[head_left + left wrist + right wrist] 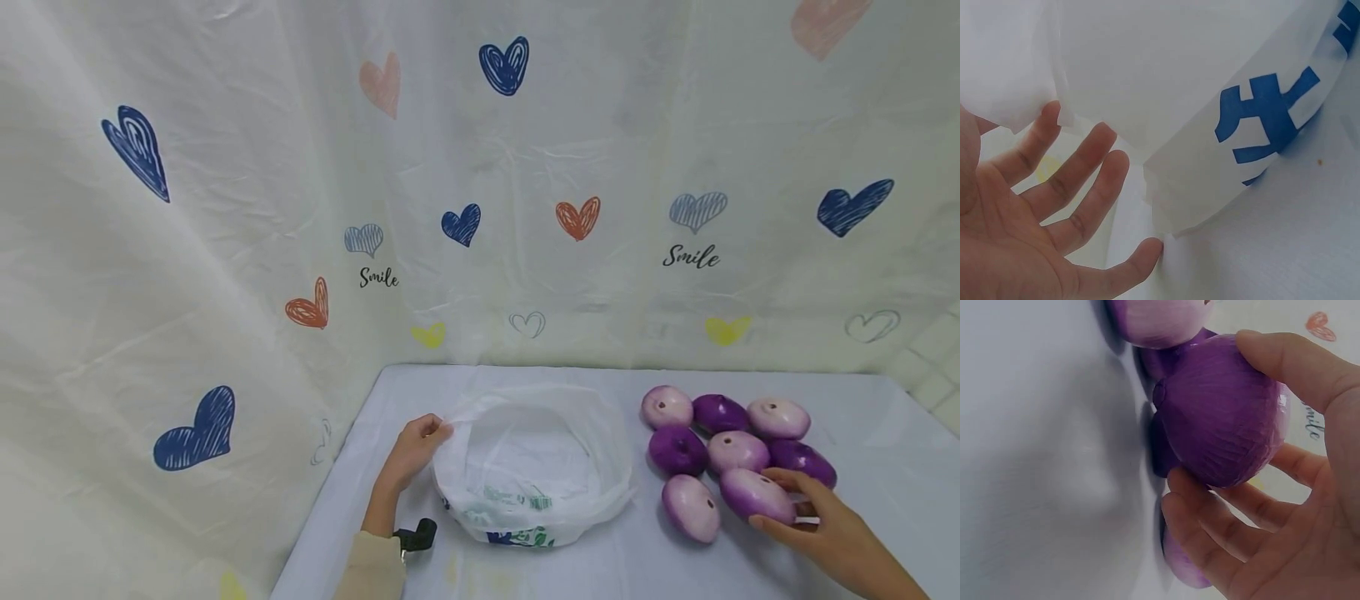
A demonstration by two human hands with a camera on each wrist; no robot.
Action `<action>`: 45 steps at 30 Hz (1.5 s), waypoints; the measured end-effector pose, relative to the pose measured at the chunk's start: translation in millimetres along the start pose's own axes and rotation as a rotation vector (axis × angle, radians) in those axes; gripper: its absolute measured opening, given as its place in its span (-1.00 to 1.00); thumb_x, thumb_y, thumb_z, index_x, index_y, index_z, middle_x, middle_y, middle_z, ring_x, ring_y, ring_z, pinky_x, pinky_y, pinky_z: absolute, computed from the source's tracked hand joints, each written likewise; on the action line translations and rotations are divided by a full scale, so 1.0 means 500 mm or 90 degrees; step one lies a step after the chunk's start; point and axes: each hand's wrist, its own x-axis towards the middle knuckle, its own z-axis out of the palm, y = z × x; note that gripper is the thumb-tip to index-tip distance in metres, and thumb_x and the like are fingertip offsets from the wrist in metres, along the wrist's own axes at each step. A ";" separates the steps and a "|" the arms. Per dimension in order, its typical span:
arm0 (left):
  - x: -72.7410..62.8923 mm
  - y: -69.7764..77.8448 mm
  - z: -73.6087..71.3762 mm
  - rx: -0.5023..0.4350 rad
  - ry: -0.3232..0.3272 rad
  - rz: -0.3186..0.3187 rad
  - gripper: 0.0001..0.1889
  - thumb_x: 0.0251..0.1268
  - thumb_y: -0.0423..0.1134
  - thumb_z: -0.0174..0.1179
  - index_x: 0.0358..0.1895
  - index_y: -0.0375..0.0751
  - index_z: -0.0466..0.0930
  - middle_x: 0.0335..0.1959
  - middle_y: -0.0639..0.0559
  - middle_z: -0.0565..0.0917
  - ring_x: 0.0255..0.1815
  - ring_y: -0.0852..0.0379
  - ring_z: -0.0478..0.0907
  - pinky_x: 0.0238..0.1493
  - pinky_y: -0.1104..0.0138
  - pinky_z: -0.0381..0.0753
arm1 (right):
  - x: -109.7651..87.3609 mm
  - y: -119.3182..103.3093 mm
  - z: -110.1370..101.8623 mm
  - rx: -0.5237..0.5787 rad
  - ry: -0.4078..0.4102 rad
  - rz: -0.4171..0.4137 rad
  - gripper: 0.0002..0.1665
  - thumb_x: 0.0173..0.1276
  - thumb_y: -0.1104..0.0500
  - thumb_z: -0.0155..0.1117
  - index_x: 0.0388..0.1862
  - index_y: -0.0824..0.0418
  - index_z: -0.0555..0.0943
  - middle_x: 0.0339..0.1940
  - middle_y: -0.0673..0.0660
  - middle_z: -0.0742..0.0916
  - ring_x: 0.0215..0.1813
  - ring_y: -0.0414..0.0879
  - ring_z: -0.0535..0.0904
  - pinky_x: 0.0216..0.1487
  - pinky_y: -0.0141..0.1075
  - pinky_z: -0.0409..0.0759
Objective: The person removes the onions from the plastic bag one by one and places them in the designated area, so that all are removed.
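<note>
Onion [756, 495] | long axis lies left-right, stem end toward bag [525, 467] | right hand [825, 525] grips it | left hand [412, 450] pinches bag rim

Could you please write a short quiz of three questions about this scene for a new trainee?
1. True or false: the right hand grips a purple onion.
2. How many onions lie on the table?
3. What does the left hand hold? A) the rim of the white plastic bag B) an onion C) nothing

Key: 1 true; 2 eight; 3 A.
</note>
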 end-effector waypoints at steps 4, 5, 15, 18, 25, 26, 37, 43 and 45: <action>0.002 -0.002 0.001 0.003 0.001 -0.005 -0.73 0.44 -0.01 0.25 -0.22 -0.17 0.61 -0.31 0.01 0.60 -0.23 0.06 0.47 -0.21 0.25 0.43 | 0.004 0.009 0.007 -0.001 -0.035 0.015 0.05 0.40 -0.28 0.31 0.47 0.46 0.16 0.27 0.57 0.50 0.07 0.24 0.62 -0.08 0.03 0.67; 0.002 -0.002 0.001 0.004 0.000 -0.006 -0.73 0.44 0.00 0.25 -0.21 -0.17 0.61 -0.30 0.01 0.60 -0.23 0.06 0.47 -0.21 0.25 0.43 | 0.004 0.011 0.009 -0.002 -0.038 0.015 0.06 0.40 -0.28 0.31 0.47 0.46 0.16 0.28 0.58 0.49 0.08 0.26 0.62 -0.08 0.07 0.66; 0.000 -0.003 0.001 0.008 0.000 -0.007 -0.71 0.44 0.01 0.25 -0.21 -0.18 0.61 -0.31 0.01 0.60 -0.23 0.07 0.47 -0.21 0.25 0.43 | 0.000 0.021 0.017 -0.010 -0.028 -0.023 -0.03 0.42 -0.20 0.33 0.46 0.43 0.19 0.31 0.56 0.47 0.07 0.25 0.62 -0.20 -0.20 0.62; 0.000 -0.004 0.000 0.007 0.001 -0.008 -0.71 0.44 0.01 0.25 -0.22 -0.18 0.61 -0.33 0.01 0.59 -0.24 0.07 0.46 -0.22 0.25 0.43 | -0.001 0.020 0.017 -0.010 -0.034 -0.022 -0.05 0.44 -0.19 0.31 0.46 0.42 0.19 0.31 0.54 0.48 0.08 0.24 0.62 -0.21 -0.26 0.61; -0.001 -0.003 -0.001 0.003 0.001 -0.009 -0.71 0.45 0.00 0.25 -0.22 -0.18 0.61 -0.33 0.02 0.59 -0.24 0.08 0.47 -0.22 0.26 0.43 | 0.004 0.018 0.014 0.005 -0.071 -0.007 -0.06 0.50 -0.21 0.21 0.49 0.42 0.14 0.30 0.55 0.47 0.12 0.26 0.59 -0.10 -0.05 0.64; -0.001 -0.002 -0.001 0.003 0.001 -0.010 -0.71 0.45 0.01 0.25 -0.22 -0.17 0.61 -0.33 0.02 0.59 -0.24 0.08 0.47 -0.22 0.26 0.43 | 0.004 0.019 0.013 0.007 -0.074 -0.005 -0.06 0.50 -0.22 0.21 0.49 0.41 0.14 0.30 0.55 0.47 0.12 0.25 0.59 -0.09 -0.05 0.64; -0.003 0.002 0.001 0.011 -0.007 -0.012 -0.68 0.45 0.07 0.22 -0.17 -0.14 0.61 -0.23 0.00 0.64 -0.19 0.07 0.50 -0.19 0.26 0.46 | 0.002 0.025 0.019 -0.005 -0.035 -0.048 -0.12 0.48 -0.13 0.28 0.47 0.38 0.17 0.31 0.52 0.48 0.03 -0.11 0.61 -0.24 -0.40 0.54; -0.004 0.002 -0.005 0.031 -0.004 -0.022 -0.59 0.43 0.17 0.21 -0.06 -0.14 0.59 -0.11 -0.06 0.67 -0.11 0.04 0.54 -0.12 0.21 0.49 | -0.007 0.018 0.017 0.006 -0.022 -0.062 -0.12 0.48 -0.08 0.30 0.46 0.43 0.17 0.34 0.53 0.45 -0.11 -0.56 0.47 -0.23 -0.44 0.57; -0.006 0.004 -0.007 0.039 0.003 -0.027 -0.56 0.42 0.20 0.20 -0.02 -0.12 0.58 -0.05 -0.07 0.66 -0.07 0.03 0.56 -0.10 0.20 0.52 | -0.008 0.014 0.012 0.003 -0.010 -0.069 -0.13 0.48 -0.07 0.30 0.45 0.46 0.18 0.34 0.55 0.44 -0.07 -0.35 0.60 -0.24 -0.44 0.57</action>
